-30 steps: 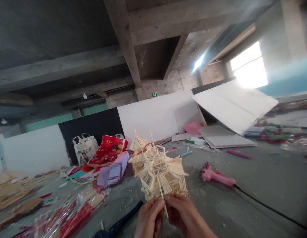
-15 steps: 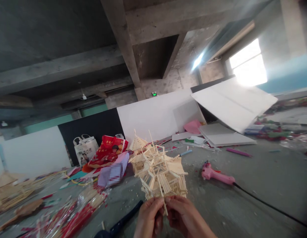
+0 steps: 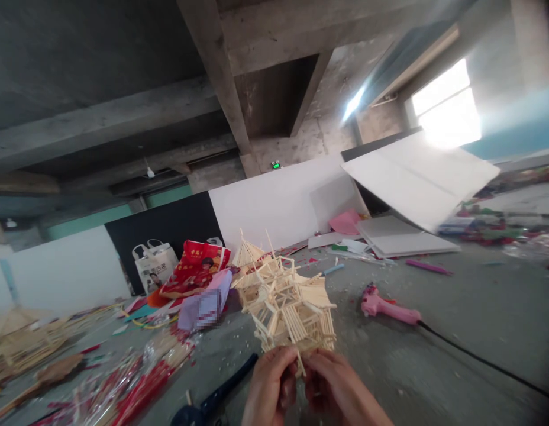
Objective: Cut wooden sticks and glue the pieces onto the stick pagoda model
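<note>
A thin pale wooden stick (image 3: 302,363) is pinched between my two hands, low in the middle of the view. My left hand (image 3: 271,381) is closed, its thumb and forefinger on the stick. My right hand (image 3: 339,383), closed too, grips it from the other side; its lower fingers are partly hidden. Just beyond my fingertips stands a small building model of wooden sticks (image 3: 281,296) with slatted, sloping roofs. My hands cover its near bottom edge, so I cannot tell whether the stick touches it.
A pink glue gun (image 3: 392,309) with a black cord lies at the right. Left of my hands is a dark blue tool (image 3: 228,390). Red sticks in plastic wrap (image 3: 144,384) lie farther left. Behind are a red bag (image 3: 194,266) and white boards (image 3: 407,239).
Both hands have shifted slightly to the right with the stick. Less of the stick shows above my fingers. The model and the glue gun stay in place.
</note>
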`<state>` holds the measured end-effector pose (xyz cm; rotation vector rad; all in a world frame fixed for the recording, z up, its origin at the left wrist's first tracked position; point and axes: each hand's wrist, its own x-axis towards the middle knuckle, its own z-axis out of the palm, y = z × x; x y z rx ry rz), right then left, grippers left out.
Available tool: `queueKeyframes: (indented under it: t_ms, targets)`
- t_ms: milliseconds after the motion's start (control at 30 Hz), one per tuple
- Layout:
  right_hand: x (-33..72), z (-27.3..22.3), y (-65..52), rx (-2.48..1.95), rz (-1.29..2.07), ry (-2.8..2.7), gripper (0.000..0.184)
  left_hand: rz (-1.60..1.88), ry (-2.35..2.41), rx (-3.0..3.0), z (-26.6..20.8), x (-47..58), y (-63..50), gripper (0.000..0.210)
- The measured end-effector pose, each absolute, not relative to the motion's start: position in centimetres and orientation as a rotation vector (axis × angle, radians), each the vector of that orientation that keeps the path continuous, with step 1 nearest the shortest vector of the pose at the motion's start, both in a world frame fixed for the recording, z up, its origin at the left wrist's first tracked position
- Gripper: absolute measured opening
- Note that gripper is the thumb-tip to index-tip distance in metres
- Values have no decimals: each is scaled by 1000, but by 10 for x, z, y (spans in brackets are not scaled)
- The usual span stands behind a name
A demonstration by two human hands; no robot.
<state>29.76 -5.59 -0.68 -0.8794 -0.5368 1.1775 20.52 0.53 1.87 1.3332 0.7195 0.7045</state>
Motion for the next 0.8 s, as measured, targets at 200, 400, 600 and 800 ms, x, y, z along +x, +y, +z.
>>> queueKeyframes:
  t_ms: [200,400,600,800]
  targets:
    - [297,-5,-60,-896,1150,-567,29,712,723,1304,16,206,7,33]
    - [296,1,-62,-878,1161,-557,25,686,686,1293,16,206,7,30]
    - [295,-1,-64,-878,1177,-553,21,675,709,1300,18,208,5,31]
    - [295,-4,-61,-888,1160,-587,25,675,711,1304,19,208,3,30]
